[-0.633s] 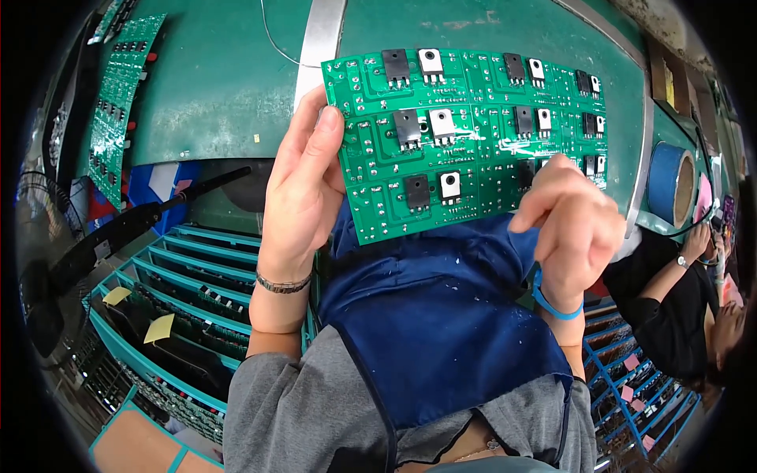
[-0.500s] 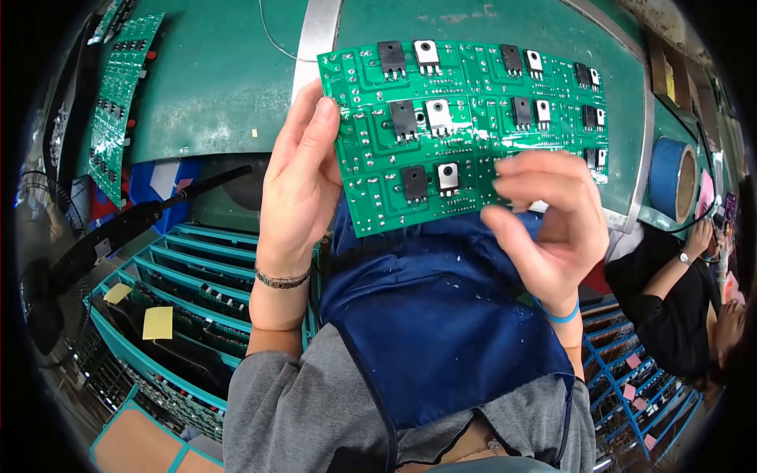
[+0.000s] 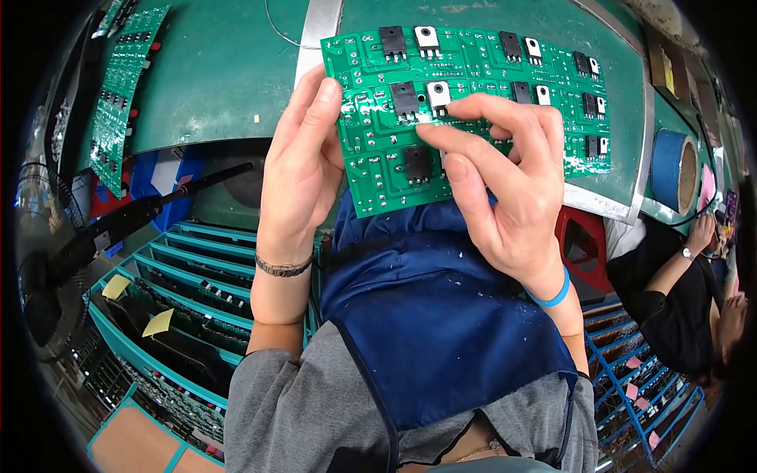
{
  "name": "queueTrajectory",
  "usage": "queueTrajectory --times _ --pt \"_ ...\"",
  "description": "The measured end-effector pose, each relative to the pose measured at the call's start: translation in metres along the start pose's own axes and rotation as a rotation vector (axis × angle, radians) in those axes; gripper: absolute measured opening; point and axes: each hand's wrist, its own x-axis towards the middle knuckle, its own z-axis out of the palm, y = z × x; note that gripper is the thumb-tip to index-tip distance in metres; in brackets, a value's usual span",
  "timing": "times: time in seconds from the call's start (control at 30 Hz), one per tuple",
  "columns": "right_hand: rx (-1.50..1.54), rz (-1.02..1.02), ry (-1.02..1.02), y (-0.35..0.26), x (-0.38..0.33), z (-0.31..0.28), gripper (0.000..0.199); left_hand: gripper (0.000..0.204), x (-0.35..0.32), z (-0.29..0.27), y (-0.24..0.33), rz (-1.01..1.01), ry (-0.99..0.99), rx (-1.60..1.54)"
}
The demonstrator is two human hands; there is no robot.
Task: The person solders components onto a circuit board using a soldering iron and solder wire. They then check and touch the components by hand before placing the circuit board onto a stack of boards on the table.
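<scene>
A green printed circuit board [image 3: 473, 75] is held up, tilted, in front of the bench edge. My left hand [image 3: 303, 158] grips its left edge, thumb on the near face. Rows of paired black and white three-legged transistors stand on this face. My right hand [image 3: 512, 181] is over the middle of the board with fingers apart and nothing in them. Its index and middle fingertips are at the legs of a white transistor [image 3: 438, 93] and beside a black transistor [image 3: 404, 100]; whether they touch is unclear. This hand hides part of the bottom row.
Another circuit board [image 3: 118, 102] lies at the left of the green bench [image 3: 213, 79]. A teal rack [image 3: 197, 268] of boards stands at lower left, and a blue rack [image 3: 643, 386] at lower right. A blue tape roll [image 3: 670, 177] and a co-worker's arm [image 3: 670, 272] are at right.
My right hand has moved left across the board, its fingertips reaching the middle-row transistors. The board has risen slightly, with my left hand still on its edge.
</scene>
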Motion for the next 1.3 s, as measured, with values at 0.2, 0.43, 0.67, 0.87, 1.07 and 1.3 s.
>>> queueTrajectory --times 0.2,0.43,0.67,0.87,1.07,1.3 --pt "0.189 0.072 -0.01 -0.001 0.002 -0.003 0.01 0.041 -0.002 -0.002 0.0 0.007 -0.011 0.014" --pt "0.216 0.157 -0.005 -0.003 0.0 0.0 0.028 0.04 -0.001 -0.003 0.0 -0.006 -0.025 -0.008" --pt "0.225 0.08 -0.028 0.004 0.002 0.0 0.013 0.039 -0.002 -0.002 0.001 -0.001 -0.013 0.012" --pt "0.287 0.117 0.046 0.001 0.001 0.004 0.015 0.04 -0.001 -0.003 0.0 -0.004 -0.027 -0.005" --pt "0.194 0.124 -0.008 -0.002 0.001 0.006 0.014 0.04 -0.001 -0.001 0.0 -0.004 -0.004 0.005" --pt "0.312 0.147 -0.016 0.001 0.001 0.005 0.014 0.039 -0.001 -0.002 0.0 -0.01 -0.003 0.006"
